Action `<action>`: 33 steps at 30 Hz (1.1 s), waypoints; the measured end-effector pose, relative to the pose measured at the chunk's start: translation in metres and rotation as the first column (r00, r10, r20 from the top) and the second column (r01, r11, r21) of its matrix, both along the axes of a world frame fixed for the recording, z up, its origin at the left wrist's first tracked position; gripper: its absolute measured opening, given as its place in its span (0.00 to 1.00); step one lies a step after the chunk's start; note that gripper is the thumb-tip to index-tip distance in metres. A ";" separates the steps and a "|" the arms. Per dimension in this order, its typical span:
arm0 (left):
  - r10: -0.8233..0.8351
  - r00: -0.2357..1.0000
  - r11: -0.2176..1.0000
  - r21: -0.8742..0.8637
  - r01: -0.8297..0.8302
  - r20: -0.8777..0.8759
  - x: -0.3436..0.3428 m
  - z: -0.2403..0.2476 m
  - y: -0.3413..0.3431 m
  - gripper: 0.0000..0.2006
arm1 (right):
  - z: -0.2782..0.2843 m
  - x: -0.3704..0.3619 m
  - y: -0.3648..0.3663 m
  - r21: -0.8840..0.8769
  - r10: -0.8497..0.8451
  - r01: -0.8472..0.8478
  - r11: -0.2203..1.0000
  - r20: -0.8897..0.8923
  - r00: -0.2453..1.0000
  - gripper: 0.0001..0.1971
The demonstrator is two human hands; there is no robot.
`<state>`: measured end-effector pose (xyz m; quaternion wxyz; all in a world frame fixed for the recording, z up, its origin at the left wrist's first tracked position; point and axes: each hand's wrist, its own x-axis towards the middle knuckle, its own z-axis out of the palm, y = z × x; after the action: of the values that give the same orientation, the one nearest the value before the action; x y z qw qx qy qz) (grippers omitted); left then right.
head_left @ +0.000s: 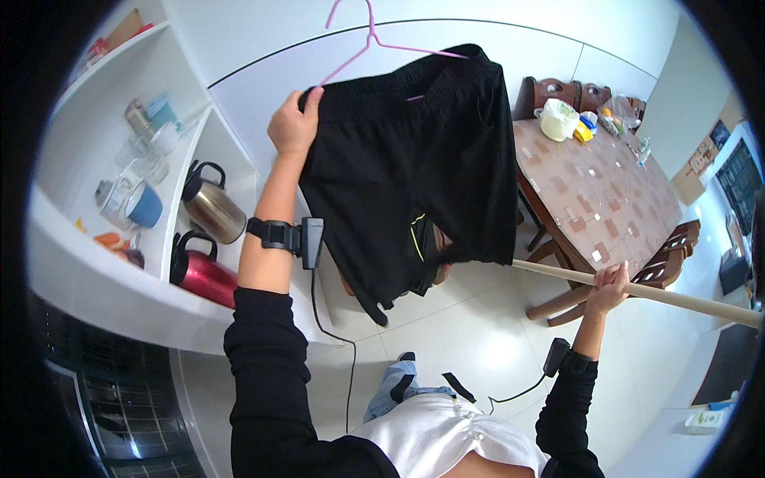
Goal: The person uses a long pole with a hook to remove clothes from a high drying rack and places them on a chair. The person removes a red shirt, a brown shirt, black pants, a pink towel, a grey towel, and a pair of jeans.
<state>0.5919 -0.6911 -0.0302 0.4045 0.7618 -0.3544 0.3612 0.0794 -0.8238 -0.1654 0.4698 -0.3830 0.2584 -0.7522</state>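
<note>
A pair of black shorts (pixel 406 151) hangs in front of me on a pink clothes hanger (pixel 372 36), whose hook points up. My left hand (pixel 295 123) is closed on the left end of the waistband, where the hanger's arm meets the cloth. Lower and to the right, my right hand (pixel 609 288) is wrapped round a long pale wooden pole (pixel 677 304). The pole slants from behind the shorts' lower right leg out to the right edge; its far end is hidden by the shorts.
On the left, white shelves (pixel 187 151) hold cups, a steel thermos jug (pixel 213 205) and a red jug (pixel 205 275). A patterned dining table (pixel 590 183) with wooden chairs (pixel 665 259) stands at the right, bearing a white bag (pixel 559 119) and other packages.
</note>
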 end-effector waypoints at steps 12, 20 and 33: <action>-0.107 0.974 0.974 0.174 0.143 -0.200 0.065 -0.140 -0.081 0.22 | -0.103 -0.015 0.021 0.289 -0.304 0.408 0.866 -0.344 0.888 0.16; -0.024 0.930 0.926 0.342 0.159 -0.367 0.089 -0.252 -0.121 0.22 | -0.115 -0.008 0.032 0.299 -0.228 0.418 0.858 -0.508 0.831 0.17; 0.446 0.664 0.759 0.647 0.076 -0.601 0.066 -0.412 -0.083 0.18 | -0.153 0.024 0.052 0.495 0.154 0.174 0.851 -0.552 0.820 0.18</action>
<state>0.6580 -0.7741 -0.4422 0.1935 0.9625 -0.1779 -0.0671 0.1029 -0.7714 -0.3189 0.4521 -0.4465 0.5844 -0.5047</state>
